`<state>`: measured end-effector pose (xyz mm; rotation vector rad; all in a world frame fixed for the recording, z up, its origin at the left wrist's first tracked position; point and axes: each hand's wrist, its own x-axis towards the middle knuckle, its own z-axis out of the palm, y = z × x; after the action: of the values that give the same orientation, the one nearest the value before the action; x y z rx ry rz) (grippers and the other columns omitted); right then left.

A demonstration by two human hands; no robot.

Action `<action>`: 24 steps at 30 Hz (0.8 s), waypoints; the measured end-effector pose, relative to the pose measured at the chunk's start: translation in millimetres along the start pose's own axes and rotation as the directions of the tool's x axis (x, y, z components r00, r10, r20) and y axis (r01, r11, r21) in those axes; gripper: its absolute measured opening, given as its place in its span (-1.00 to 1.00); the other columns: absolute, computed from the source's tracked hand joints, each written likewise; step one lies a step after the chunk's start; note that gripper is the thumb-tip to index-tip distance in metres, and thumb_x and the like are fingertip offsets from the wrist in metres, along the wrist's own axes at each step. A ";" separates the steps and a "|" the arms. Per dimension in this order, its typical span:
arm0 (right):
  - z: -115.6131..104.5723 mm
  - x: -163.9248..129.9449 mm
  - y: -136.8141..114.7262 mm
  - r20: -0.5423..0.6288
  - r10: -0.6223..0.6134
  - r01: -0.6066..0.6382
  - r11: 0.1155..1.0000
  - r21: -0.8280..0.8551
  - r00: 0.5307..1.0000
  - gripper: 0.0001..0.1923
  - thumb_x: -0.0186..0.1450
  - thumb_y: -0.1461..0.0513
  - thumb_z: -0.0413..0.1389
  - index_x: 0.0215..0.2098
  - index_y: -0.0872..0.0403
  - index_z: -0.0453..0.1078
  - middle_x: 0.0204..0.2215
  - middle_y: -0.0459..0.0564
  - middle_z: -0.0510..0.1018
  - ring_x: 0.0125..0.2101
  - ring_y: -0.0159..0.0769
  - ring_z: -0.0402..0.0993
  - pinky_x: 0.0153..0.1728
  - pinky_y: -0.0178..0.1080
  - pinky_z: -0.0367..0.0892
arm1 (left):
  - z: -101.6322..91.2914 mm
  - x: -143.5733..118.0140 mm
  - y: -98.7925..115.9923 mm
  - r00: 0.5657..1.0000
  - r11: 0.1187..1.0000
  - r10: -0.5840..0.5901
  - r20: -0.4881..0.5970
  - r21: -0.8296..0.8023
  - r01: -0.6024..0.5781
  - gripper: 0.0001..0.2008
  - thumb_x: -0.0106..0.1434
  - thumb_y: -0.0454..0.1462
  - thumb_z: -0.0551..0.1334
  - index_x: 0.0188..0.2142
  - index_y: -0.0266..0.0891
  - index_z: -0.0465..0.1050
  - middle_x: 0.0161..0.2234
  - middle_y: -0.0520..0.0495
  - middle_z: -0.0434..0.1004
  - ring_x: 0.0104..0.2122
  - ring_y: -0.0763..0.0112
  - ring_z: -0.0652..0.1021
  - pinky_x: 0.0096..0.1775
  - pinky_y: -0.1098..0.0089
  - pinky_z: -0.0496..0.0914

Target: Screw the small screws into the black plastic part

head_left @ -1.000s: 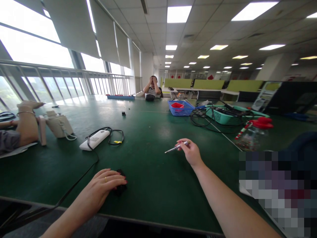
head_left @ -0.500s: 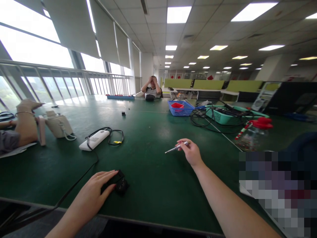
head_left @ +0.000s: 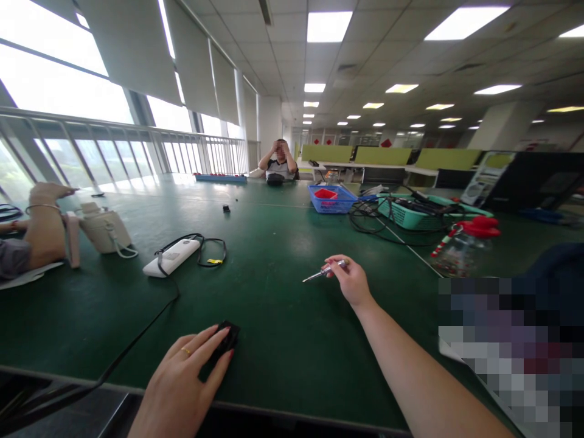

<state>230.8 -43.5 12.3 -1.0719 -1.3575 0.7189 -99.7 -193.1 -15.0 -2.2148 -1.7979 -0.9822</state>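
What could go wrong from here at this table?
The screwdriver in the right hand has its bare tip out; it might poke the left hand if they meet. The black object this hand touches lies toward the near edge of the table and could be pushed off. The cable over the white box runs past that edge; a snag might drag both.

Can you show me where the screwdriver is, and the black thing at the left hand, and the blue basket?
Screwdriver (head_left: 314,276): head view, on its thin metal shaft.
Black thing (head_left: 233,338): head view, on its uncovered right side.
Blue basket (head_left: 333,206): head view, on its front wall.
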 end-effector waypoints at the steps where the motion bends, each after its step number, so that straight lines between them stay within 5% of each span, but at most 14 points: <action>1: -0.1 0.1 0.5 -0.001 -0.002 0.002 1.000 -0.001 1.000 -0.67 0.19 -0.01 0.20 -0.31 0.10 0.48 -0.43 0.04 0.61 -0.45 -0.26 0.49 -0.30 -0.16 0.43 | 2.1 -0.1 0.5 1.000 1.000 -0.001 0.002 0.017 0.001 -0.60 0.25 0.03 0.18 -0.01 -0.05 0.52 -0.05 -0.08 0.60 -0.10 0.11 0.56 -0.04 0.12 0.48; 12: 1.4 -0.4 -0.8 0.006 0.001 -0.001 1.000 0.000 1.000 -0.64 0.18 -0.04 0.20 -0.31 0.09 0.48 -0.43 0.06 0.61 -0.43 -0.22 0.51 -0.29 -0.13 0.45 | 5.0 4.3 3.5 0.992 0.994 -0.083 0.099 0.072 0.076 -0.59 0.24 -0.05 0.20 0.06 -0.03 0.43 -0.20 -0.05 0.63 -0.18 0.11 0.59 -0.15 0.19 0.50; 16: 2.2 -2.1 -2.7 0.020 -0.025 0.026 0.999 -0.025 0.999 -0.65 0.22 -0.03 0.17 -0.29 0.08 0.48 -0.41 0.05 0.61 -0.42 -0.22 0.51 -0.29 -0.13 0.44 | -2.4 17.6 15.7 0.982 0.999 0.048 0.182 -0.017 -0.046 -0.65 0.30 -0.17 0.17 0.07 0.05 0.41 -0.14 0.01 0.62 -0.15 0.19 0.58 -0.13 0.25 0.49; 21: 4.1 -4.8 -10.6 0.023 -0.135 0.137 0.972 -0.190 0.991 -0.70 0.27 0.00 0.13 -0.24 0.05 0.48 -0.39 0.04 0.60 -0.37 -0.19 0.52 -0.27 -0.14 0.42 | -10.5 65.4 54.2 0.937 0.963 0.250 0.245 -0.168 -0.213 -0.47 0.31 -0.32 0.14 0.24 0.07 0.16 -0.05 -0.02 0.54 -0.08 0.25 0.54 -0.02 0.26 0.44; 24: 4.8 -7.8 -18.4 0.011 -0.202 0.198 0.950 -0.243 0.979 -0.71 0.30 0.02 0.11 -0.18 0.03 0.46 -0.37 0.02 0.58 -0.37 -0.19 0.52 -0.27 -0.15 0.41 | 10.5 109.6 71.3 0.914 0.938 0.311 0.260 -0.235 -0.253 -0.40 0.30 -0.40 0.13 0.28 -0.01 0.07 -0.01 -0.09 0.51 -0.04 0.24 0.52 0.01 0.23 0.41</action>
<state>222.0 -56.8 25.4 -1.1074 -1.5453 0.4016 -21.5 -117.3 58.1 -2.7759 -1.4626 -0.8372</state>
